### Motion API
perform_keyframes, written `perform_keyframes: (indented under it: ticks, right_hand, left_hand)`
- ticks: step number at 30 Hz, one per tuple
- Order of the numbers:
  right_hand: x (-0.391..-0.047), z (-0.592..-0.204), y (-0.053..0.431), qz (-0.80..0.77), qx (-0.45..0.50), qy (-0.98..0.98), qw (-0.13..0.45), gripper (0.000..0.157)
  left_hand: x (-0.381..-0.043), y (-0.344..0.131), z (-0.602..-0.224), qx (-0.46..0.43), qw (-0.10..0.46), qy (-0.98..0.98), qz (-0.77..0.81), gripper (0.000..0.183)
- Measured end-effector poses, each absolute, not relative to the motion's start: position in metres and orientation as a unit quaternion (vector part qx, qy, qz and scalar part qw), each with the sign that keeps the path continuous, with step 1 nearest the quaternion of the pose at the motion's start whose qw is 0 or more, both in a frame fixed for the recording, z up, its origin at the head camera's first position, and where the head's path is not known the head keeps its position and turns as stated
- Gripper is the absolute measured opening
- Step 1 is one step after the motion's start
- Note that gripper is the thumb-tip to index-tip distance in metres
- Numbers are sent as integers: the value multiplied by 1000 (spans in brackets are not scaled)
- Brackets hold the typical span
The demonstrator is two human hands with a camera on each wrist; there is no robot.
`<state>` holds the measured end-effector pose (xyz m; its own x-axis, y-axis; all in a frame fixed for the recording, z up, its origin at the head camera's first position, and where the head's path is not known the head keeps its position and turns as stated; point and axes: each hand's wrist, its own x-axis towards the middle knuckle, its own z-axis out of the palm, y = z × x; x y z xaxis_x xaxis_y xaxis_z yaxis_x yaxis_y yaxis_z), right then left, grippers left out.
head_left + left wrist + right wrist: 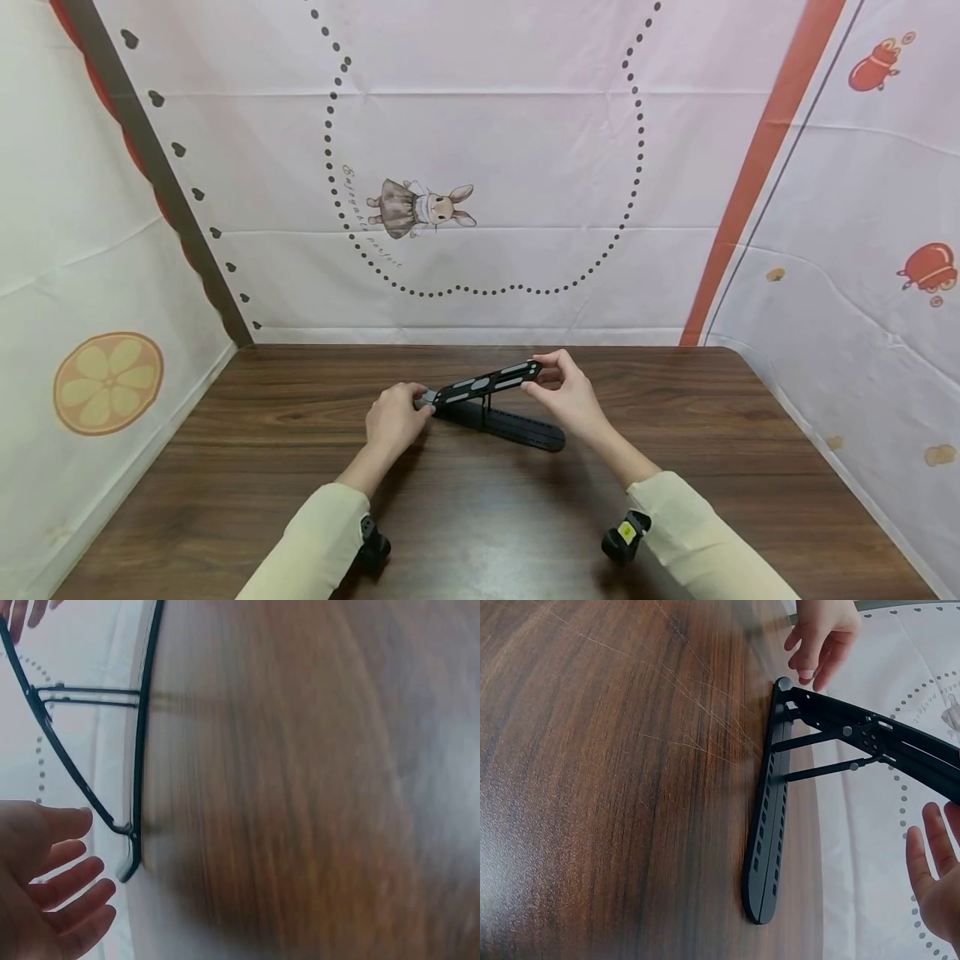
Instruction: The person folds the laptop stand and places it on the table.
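Observation:
A black folding laptop stand (pixel 517 427) with grey pads stands partly unfolded on the table. Its long base lies flat, while the upper arm (pixel 480 384) slants up to the right, and two thin struts (pixel 817 759) join them. My right hand (pixel 567 395) pinches the raised end of that arm between thumb and fingers; the other fingers (pixel 934 838) spread out below it in the right wrist view. At the hinged end, my left hand (pixel 396 417) has its fingertips beside the small lip, with loosely extended fingers (pixel 75 889) in the left wrist view.
The brown wooden table (pixel 225 483) meets a white printed cloth (pixel 525 167) at its back and both sides. A black wrist camera (pixel 372 543) sits on the left sleeve, another (pixel 626 537) on the right one.

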<state>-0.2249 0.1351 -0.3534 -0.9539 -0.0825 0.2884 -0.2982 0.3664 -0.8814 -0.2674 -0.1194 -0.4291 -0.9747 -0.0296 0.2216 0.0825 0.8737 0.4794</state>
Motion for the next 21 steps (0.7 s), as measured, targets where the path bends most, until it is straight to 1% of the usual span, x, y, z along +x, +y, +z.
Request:
perform_keyframes:
  ticks: [5,9,13,21]
  right_hand:
    - [-225,-354,135,556,118,-817,97,40]
    - [-226,-355,136,557,117,-817,95,40]
    - [-225,-354,136,552,114,-820,95,40]
    - [-227,-356,137,550,119,-822,94,40]
  left_hand:
    - [-264,-110,-430,-26,118,-958,-260,36]
    - [-263,-104,-434,-31,117,-957,-265,36]
    - [-264,-99,-436,-33,118,-956,-267,33]
    - [-270,-95,-440,-17,142,-953,-267,27]
